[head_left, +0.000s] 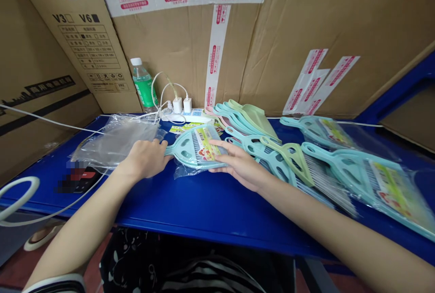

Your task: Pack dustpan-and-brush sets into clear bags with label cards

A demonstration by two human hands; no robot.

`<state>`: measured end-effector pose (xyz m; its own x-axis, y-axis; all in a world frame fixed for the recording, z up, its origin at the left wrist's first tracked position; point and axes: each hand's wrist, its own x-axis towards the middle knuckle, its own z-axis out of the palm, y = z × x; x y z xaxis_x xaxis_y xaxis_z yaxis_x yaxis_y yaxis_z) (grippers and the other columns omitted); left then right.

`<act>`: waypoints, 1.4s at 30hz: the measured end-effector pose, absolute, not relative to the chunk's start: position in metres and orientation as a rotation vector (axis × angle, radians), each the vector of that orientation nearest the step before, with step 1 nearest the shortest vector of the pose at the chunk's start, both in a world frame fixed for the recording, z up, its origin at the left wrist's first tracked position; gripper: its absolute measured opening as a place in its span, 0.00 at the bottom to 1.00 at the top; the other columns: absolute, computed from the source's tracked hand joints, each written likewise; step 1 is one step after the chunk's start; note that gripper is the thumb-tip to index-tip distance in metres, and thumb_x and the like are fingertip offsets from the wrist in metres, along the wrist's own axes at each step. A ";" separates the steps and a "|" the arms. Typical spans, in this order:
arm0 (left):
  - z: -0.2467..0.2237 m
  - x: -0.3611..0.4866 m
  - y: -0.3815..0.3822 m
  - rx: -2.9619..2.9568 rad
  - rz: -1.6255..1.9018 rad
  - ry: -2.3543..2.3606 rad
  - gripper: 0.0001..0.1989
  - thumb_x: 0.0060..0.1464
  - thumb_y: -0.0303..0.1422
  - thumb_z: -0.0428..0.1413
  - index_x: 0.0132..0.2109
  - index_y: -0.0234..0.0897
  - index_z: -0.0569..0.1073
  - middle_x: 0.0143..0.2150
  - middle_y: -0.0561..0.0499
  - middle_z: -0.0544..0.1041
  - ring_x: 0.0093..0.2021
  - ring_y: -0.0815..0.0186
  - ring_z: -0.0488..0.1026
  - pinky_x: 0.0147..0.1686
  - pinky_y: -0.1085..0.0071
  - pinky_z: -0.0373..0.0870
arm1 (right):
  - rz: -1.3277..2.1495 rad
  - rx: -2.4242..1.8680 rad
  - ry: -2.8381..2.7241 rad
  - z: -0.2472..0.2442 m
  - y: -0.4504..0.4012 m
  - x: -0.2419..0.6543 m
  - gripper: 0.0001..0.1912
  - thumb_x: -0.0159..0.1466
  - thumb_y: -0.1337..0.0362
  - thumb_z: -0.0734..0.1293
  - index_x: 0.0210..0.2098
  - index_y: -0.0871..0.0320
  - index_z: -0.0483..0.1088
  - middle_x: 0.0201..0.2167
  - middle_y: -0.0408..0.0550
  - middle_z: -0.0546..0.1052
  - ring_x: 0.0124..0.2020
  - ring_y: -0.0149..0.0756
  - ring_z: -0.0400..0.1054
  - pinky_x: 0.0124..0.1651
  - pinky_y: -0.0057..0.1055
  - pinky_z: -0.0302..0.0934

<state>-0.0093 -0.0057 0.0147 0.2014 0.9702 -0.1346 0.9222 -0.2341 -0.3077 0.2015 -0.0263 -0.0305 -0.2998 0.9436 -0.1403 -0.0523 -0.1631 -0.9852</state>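
A light-blue dustpan and brush set (185, 151) lies in the middle of the table with a yellow-and-white printed card (205, 142) over its bristles. My left hand (147, 158) is closed round the handle end, mostly hiding it. At the wide end, my right hand (238, 162) grips the set, with fingers over the card and pan edge. Clear plastic shows under the pan. Just right of my right hand lie loose light-blue and green brushes (292, 157). Behind them is a stack of green, blue and pink dustpans (254, 116).
Clear plastic bags (112, 141) lie at left. Two bagged dustpan sets (360, 175) (316, 127) rest at right. A green-labelled bottle (144, 86) and a power strip (190, 116) with chargers and cables stand behind, against cardboard boxes (176, 48). The blue table edge (210, 234) is near my body.
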 end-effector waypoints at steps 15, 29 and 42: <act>0.016 -0.003 -0.007 -2.268 0.510 -1.646 0.22 0.64 0.42 0.43 0.57 0.34 0.67 0.49 0.37 0.77 0.46 0.48 0.77 0.41 0.60 0.72 | 0.793 -1.358 -2.090 -0.020 -0.038 0.233 0.27 0.66 0.58 0.60 0.63 0.54 0.57 0.68 0.57 0.54 0.68 0.54 0.46 0.60 0.55 0.59; 0.015 -0.003 -0.006 -2.386 0.544 -1.564 0.21 0.64 0.44 0.43 0.52 0.35 0.71 0.45 0.38 0.78 0.43 0.49 0.78 0.40 0.60 0.71 | 0.228 -1.306 -2.412 -0.036 -0.057 0.237 0.30 0.65 0.63 0.60 0.67 0.53 0.55 0.69 0.54 0.54 0.65 0.54 0.56 0.59 0.54 0.60; 0.016 -0.004 -0.004 -2.342 0.591 -1.589 0.21 0.63 0.45 0.44 0.53 0.36 0.70 0.46 0.41 0.79 0.45 0.51 0.77 0.42 0.62 0.71 | 0.085 -1.222 -2.472 -0.054 -0.052 0.236 0.30 0.67 0.64 0.58 0.68 0.54 0.50 0.70 0.53 0.52 0.69 0.51 0.42 0.66 0.56 0.49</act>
